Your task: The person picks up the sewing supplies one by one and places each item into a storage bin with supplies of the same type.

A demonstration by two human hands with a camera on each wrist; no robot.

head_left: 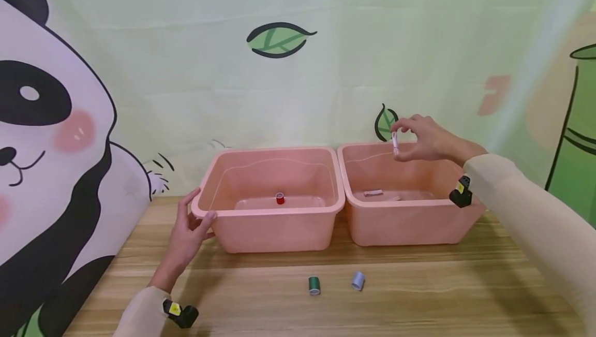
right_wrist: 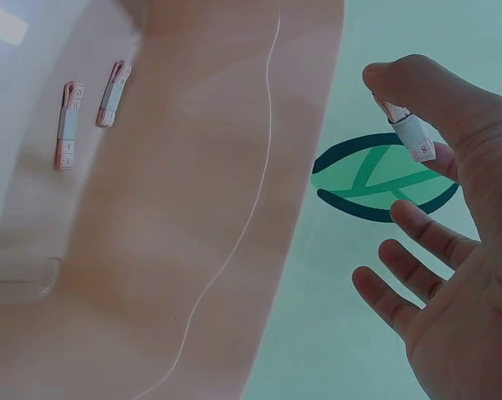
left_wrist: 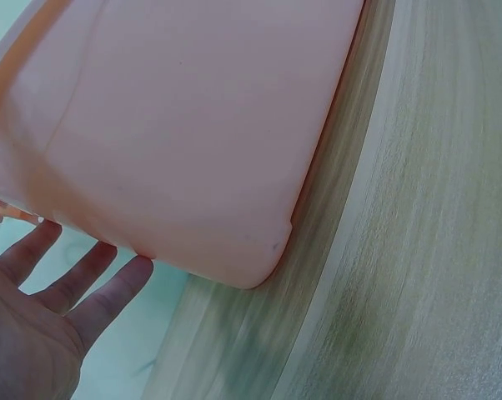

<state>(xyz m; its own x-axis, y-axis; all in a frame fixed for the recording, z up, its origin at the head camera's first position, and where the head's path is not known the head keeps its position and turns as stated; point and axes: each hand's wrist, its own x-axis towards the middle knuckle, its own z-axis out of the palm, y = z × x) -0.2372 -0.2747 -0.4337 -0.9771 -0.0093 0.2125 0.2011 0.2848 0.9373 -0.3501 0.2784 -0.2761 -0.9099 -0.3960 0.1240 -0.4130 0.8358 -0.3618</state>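
My right hand [head_left: 426,137] pinches a small folded tape measure [head_left: 395,143] upright between thumb and forefinger, above the right pink bin [head_left: 405,223]. In the right wrist view this white tape measure [right_wrist: 411,137] shows red markings and a pale band; the other fingers are spread apart. Two similar folded tape measures lie on that bin's floor, one [right_wrist: 69,125] beside the other [right_wrist: 114,93]. My left hand [head_left: 183,238] holds the left pink bin [head_left: 279,231] at its near left corner, thumb at the rim and fingers against the outer wall. Inside sits a red thread spool [head_left: 280,199].
On the wooden table [head_left: 251,295] in front of the bins are a green thread spool [head_left: 314,285] and a light blue thread spool [head_left: 358,281]. The bins stand side by side, their rims close together. Behind them hangs a pale green printed cloth [head_left: 186,68].
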